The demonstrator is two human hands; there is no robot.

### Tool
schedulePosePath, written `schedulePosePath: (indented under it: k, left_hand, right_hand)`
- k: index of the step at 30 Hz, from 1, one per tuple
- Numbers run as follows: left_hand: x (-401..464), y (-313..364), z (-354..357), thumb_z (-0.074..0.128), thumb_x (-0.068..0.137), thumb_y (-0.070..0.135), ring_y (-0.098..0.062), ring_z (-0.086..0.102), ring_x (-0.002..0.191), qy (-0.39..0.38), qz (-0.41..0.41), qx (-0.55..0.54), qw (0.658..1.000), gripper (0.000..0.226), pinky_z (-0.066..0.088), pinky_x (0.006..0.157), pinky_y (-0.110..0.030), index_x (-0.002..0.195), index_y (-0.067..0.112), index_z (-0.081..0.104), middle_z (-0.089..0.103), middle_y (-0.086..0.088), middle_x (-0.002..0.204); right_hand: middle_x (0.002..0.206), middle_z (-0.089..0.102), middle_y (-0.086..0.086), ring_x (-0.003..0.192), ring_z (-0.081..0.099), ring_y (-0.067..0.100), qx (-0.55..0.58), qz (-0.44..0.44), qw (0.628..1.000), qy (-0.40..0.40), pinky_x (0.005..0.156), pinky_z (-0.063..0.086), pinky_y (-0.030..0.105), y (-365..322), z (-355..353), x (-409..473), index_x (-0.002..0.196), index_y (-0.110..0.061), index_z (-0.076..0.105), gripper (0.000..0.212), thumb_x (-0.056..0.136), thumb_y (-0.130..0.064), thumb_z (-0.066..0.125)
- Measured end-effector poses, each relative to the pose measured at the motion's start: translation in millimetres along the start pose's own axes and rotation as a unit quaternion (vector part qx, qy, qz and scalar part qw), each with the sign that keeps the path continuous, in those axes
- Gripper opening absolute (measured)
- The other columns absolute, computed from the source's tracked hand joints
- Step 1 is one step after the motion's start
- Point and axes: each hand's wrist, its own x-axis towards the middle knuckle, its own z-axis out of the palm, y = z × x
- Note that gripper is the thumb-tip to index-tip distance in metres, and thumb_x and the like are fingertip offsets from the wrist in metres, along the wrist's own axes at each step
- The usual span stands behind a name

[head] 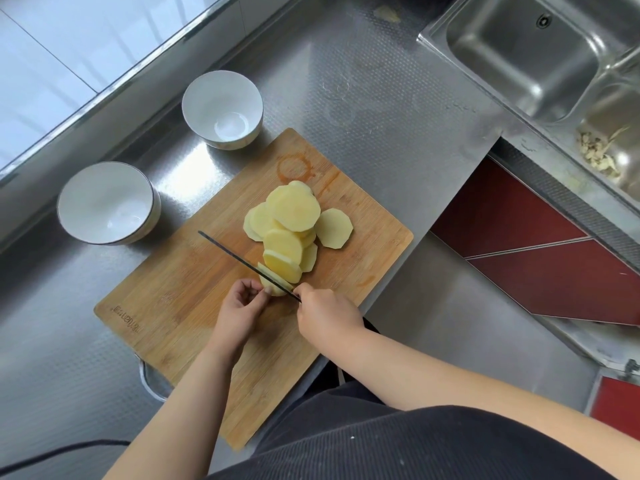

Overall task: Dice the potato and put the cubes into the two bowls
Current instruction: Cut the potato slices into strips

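Several round peeled potato slices [292, 211] lie overlapping in the middle of a wooden cutting board [166, 299]. At the near end of the row, my left hand [239, 308] pinches the small remaining potato end [273, 288]. My right hand [327, 315] grips the handle of a dark knife [242, 259], whose blade stands edge-down across that end piece, pointing away to the left. Two white bowls sit left of the board, one farther [221, 109] and one nearer [105, 202]; both hold nothing.
The board lies on a steel counter [381, 109] and overhangs its front edge. A steel sink [519, 53] is at the top right, with peel scraps [599, 154] in a second basin. Red cabinet fronts [519, 237] lie below at the right.
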Motion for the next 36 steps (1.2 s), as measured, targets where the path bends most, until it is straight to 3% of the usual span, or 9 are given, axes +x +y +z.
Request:
schedulePosePath:
  k: [5,9,15,19,22,28,30,34,36]
  left_hand:
    - [1,-2,0,0.068,0.089,0.021,-0.019,0.057,0.086,-0.003,0.005,0.020,1.000,0.017,0.049,0.082,-0.037,0.100,0.013,0.059,0.063,-0.007,0.095]
    - [2,-2,1,0.068,0.089,0.022,-0.018,0.055,0.084,0.003,0.008,0.027,1.000,0.017,0.047,0.079,-0.034,0.100,0.013,0.060,0.062,-0.007,0.095]
    - [2,-1,2,0.066,0.090,0.021,-0.017,0.054,0.081,0.006,0.007,0.041,0.999,0.016,0.045,0.072,-0.030,0.102,0.012,0.059,0.062,-0.007,0.094]
    - [1,-1,1,0.064,0.091,0.015,-0.015,0.055,0.081,0.002,0.007,0.033,0.999,0.017,0.047,0.073,-0.026,0.104,0.006,0.059,0.062,-0.006,0.094]
    - [1,0,0,0.064,0.091,0.015,-0.015,0.056,0.082,-0.004,0.005,0.032,0.999,0.016,0.048,0.076,-0.028,0.104,0.007,0.059,0.063,-0.006,0.093]
    - [2,-1,0,0.065,0.091,0.016,-0.015,0.055,0.081,0.000,0.008,0.032,0.999,0.016,0.047,0.073,-0.029,0.104,0.008,0.059,0.062,-0.006,0.093]
    - [2,-2,1,0.065,0.091,0.016,-0.016,0.055,0.081,0.002,0.007,0.031,1.000,0.017,0.047,0.073,-0.030,0.104,0.007,0.059,0.063,-0.007,0.093]
    - [3,-4,0,0.066,0.091,0.018,-0.019,0.057,0.084,0.003,0.002,0.035,0.999,0.017,0.048,0.076,-0.033,0.104,0.009,0.059,0.064,-0.008,0.096]
    - [3,-4,0,0.066,0.090,0.020,-0.018,0.056,0.083,0.003,0.000,0.043,0.999,0.016,0.048,0.075,-0.033,0.103,0.011,0.060,0.064,-0.007,0.094]
  right_hand:
    - [0.110,0.064,0.011,0.096,0.061,0.032,0.011,0.022,0.999,-0.022,0.062,0.039,0.032,2,4,9,0.129,-0.015,0.049,0.030,0.099,-0.015,0.042]
    - [0.111,0.063,0.012,0.097,0.060,0.032,0.032,0.036,0.998,-0.030,0.064,0.040,0.033,5,3,12,0.129,-0.015,0.049,0.030,0.100,-0.017,0.041]
    - [0.103,0.063,0.007,0.080,0.057,0.026,0.049,0.012,0.998,-0.029,0.059,0.042,0.033,8,2,10,0.126,-0.021,0.037,0.026,0.101,-0.025,0.041]
    - [0.120,0.048,0.004,0.092,0.058,0.028,0.112,0.005,0.992,-0.051,0.072,0.044,0.035,8,5,6,0.133,-0.034,0.031,0.038,0.098,-0.030,0.044]
    - [0.120,0.040,-0.001,0.092,0.056,0.020,0.173,0.020,0.983,-0.066,0.078,0.048,0.035,12,6,6,0.135,-0.042,0.033,0.046,0.095,-0.026,0.049]
    - [0.124,0.037,-0.004,0.098,0.054,0.013,0.247,0.037,0.965,-0.081,0.088,0.052,0.038,13,8,7,0.137,-0.043,0.036,0.052,0.094,-0.020,0.054]
    - [0.131,0.035,-0.004,0.105,0.053,0.015,0.246,0.041,0.965,-0.083,0.090,0.051,0.039,11,10,6,0.141,-0.046,0.031,0.057,0.094,-0.020,0.052]
    - [0.138,0.031,-0.003,0.115,0.053,0.024,0.213,0.057,0.970,-0.102,0.091,0.051,0.042,11,13,8,0.147,-0.053,-0.001,0.080,0.094,-0.022,0.049]
    - [0.138,0.032,-0.002,0.112,0.055,0.024,0.202,0.050,0.974,-0.090,0.089,0.052,0.042,12,12,7,0.147,-0.052,0.002,0.078,0.094,-0.020,0.050]
